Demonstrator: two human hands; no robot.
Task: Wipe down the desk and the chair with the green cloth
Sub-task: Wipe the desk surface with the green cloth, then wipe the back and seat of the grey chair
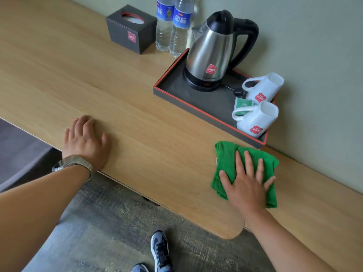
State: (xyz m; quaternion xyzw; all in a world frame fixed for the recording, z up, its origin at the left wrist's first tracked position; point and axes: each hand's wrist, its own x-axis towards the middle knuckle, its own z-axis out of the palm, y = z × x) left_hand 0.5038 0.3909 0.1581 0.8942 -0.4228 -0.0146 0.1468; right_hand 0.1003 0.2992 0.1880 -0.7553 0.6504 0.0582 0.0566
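Pressing flat on the folded green terry cloth (225, 163), the right hand (247, 185) lies with fingers straight and spread, palm down. It curls round nothing and simply holds the cloth against the long pale wooden desk (157, 146). The cloth sits near the desk's right end, just beside the near corner of the dark grey tray with the red rim (167, 75), and its long axis runs roughly from the front edge toward the wall, in line with the forearm. The broad stretch of bare wood lies to its left, so I judge a sweep would go that way.

The left hand (86, 140) rests open on the front edge, well apart from the cloth, with a metal watch (74, 163) on the wrist.

A steel kettle (212, 52), two white mugs (263, 89) and a black tissue box (131, 30) bear red square logos too small to read. Two water bottles (170, 24) have blue labels with white Chinese characters I cannot make out.
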